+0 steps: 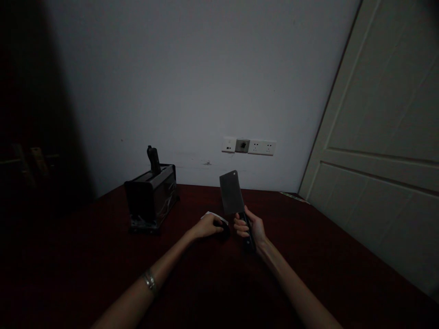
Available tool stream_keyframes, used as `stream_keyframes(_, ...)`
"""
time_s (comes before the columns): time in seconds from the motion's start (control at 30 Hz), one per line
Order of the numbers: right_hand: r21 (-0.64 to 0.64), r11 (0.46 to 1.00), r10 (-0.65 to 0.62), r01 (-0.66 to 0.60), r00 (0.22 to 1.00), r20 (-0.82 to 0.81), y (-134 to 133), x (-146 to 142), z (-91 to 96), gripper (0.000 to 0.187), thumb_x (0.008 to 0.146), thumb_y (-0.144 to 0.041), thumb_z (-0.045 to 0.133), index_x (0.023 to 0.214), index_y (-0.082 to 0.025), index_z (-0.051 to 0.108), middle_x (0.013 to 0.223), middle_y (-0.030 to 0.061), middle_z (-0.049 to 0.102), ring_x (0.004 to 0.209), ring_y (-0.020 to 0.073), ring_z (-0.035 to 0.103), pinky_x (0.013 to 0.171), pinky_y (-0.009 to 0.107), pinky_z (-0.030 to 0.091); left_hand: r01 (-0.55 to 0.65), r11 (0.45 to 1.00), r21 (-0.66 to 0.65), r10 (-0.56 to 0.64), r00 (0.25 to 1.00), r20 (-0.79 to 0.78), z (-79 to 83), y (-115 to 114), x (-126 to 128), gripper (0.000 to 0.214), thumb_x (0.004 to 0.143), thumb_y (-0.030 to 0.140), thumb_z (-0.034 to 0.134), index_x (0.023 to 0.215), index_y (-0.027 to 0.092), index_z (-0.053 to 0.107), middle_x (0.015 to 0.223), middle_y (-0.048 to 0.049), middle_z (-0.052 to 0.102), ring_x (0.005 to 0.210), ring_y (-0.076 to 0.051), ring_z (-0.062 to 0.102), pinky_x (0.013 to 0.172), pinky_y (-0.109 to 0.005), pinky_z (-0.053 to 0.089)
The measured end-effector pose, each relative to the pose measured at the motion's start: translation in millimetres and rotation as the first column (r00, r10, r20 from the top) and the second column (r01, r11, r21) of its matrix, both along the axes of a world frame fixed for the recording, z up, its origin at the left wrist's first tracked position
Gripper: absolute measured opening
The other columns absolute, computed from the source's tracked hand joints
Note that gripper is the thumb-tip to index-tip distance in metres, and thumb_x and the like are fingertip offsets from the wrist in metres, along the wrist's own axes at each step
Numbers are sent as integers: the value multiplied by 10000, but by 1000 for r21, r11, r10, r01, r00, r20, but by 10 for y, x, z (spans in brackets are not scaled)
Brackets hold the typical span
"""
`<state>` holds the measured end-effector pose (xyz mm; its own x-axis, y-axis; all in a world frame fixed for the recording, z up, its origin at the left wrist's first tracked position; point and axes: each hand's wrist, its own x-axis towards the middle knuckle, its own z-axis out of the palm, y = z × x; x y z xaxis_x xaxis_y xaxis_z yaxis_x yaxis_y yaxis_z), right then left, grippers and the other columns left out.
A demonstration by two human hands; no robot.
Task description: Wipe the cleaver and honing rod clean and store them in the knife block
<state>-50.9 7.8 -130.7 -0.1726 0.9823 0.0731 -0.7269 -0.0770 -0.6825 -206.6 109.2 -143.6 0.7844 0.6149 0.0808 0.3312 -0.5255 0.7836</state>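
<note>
My right hand (249, 225) is wrapped round the black handle of a cleaver (231, 193). The cleaver's broad grey blade points up and away, with a small hole near its top corner. To the left of it, my left hand (208, 226) is closed on a small black object (224, 232) low over the tabletop, its kind too dark to make out. A flat white piece (216, 215) shows just behind those fingers; whether it belongs to the black object I cannot tell. The blade and the black object are apart.
On the dark red table (206, 283), a black slotted block (151, 196) stands at the left with a black handle (153, 160) sticking up. Behind the table is a pale wall with sockets (262, 147). A panelled door (377, 151) stands at the right.
</note>
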Motion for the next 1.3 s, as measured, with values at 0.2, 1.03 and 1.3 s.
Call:
stream_keyframes(0.2, -81, 990, -111, 114, 993, 39, 105, -135, 1, 364, 788, -453, 548, 639, -125, 495, 454, -77, 336, 343, 18, 256, 291, 115, 220, -268, 960, -85, 273, 961, 49, -8, 12, -45, 358, 787, 347, 468, 539, 115, 583, 527, -19, 589, 484, -116, 540, 496, -206, 386)
stream_keyframes(1.03, 105, 876, -475, 471, 805, 355, 129, -522, 40, 425, 672, -544, 642, 611, -132, 560, 511, 37, 597, 447, 144, 566, 446, 255, 457, -161, 793, -587, 243, 968, 63, 90, -212, -220, 512, 877, 424, 305, 613, 88, 589, 584, -116, 656, 518, -171, 638, 536, -263, 484)
stream_keyframes(1.3, 264, 802, -596, 535, 695, 402, 266, -556, -106, 481, 564, -609, 671, 606, -143, 558, 517, 17, 601, 459, 128, 557, 428, 222, 421, -32, 742, -669, 290, 916, 278, -22, -293, -84, 468, 888, 420, 262, 734, 102, 568, 558, -58, 623, 468, -135, 600, 532, -253, 489)
